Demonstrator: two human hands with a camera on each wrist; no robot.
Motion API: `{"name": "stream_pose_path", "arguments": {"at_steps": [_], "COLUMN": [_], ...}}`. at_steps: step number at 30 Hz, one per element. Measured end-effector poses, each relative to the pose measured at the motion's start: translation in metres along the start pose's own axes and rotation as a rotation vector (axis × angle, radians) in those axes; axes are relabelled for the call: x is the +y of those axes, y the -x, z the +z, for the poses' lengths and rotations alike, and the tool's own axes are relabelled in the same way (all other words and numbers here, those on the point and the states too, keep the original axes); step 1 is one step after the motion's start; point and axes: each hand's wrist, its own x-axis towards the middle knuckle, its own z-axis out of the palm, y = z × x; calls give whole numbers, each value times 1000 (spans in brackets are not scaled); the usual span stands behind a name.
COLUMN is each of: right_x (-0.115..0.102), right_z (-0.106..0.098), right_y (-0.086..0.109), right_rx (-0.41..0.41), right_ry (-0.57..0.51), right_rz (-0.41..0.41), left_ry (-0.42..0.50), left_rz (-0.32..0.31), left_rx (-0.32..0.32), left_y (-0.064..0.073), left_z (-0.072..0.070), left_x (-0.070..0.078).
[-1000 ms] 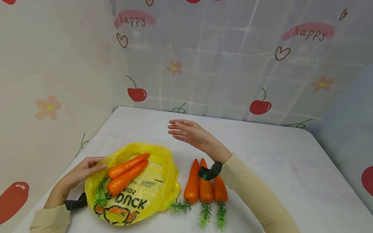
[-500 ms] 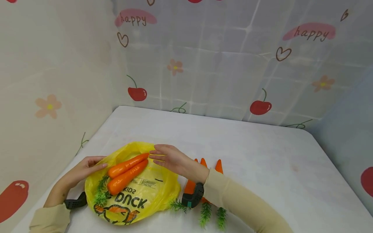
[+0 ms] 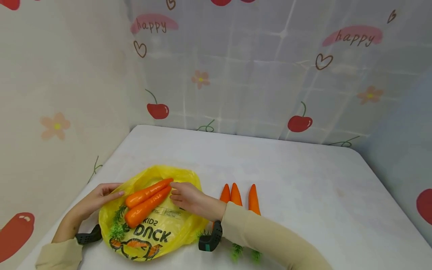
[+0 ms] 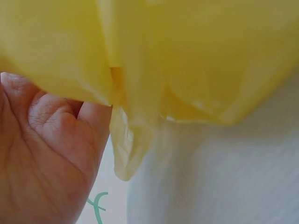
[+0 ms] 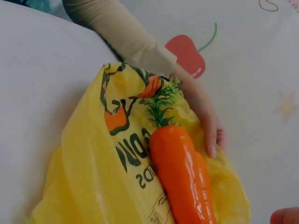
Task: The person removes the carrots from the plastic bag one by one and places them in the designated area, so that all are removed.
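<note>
A yellow plastic bag (image 3: 183, 225) with a duck print lies with its mouth spread. Two carrots with green leafy tops, an upper carrot (image 3: 146, 193) and a lower carrot (image 3: 143, 210), rest together in its mouth, tips toward the right. My left hand (image 3: 96, 199) grips the bag's left rim, thumb over the edge; in the left wrist view the bag (image 4: 210, 56) hides its fingers. Over the right side of the bag, my right hand (image 3: 190, 198) has its loosely bent fingers right at the carrot tips. A fingertip (image 5: 285, 216) shows at the right wrist view's corner, beside the carrots.
Three more carrots, a left carrot (image 3: 225, 194), a middle carrot (image 3: 236, 194) and a right carrot (image 3: 254, 198), lie on the white table (image 3: 303, 187), partly covered by my right sleeve (image 3: 266, 232). A printed curtain (image 3: 249, 86) stands behind the table.
My right hand has come down and left from above the table to the carrot tips over the bag, fingers bending. The left hand, bag and carrots stay put.
</note>
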Motion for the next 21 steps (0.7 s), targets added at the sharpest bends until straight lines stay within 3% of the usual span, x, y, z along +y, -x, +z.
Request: {"name": "stream_pose_path", "arguments": {"at_steps": [11,21], "right_x": [8,12], "right_z": [2,4], "right_y": [-23,-26], "right_rx": [16,29], "right_ry": [53,136], "right_rz": [-15,-11], "left_ry": [-28,24], "left_rz": [11,6], "left_rx": [12,-20], "left_y": [-1,0], "left_z": [0,0], "left_x": [-1,0]}}
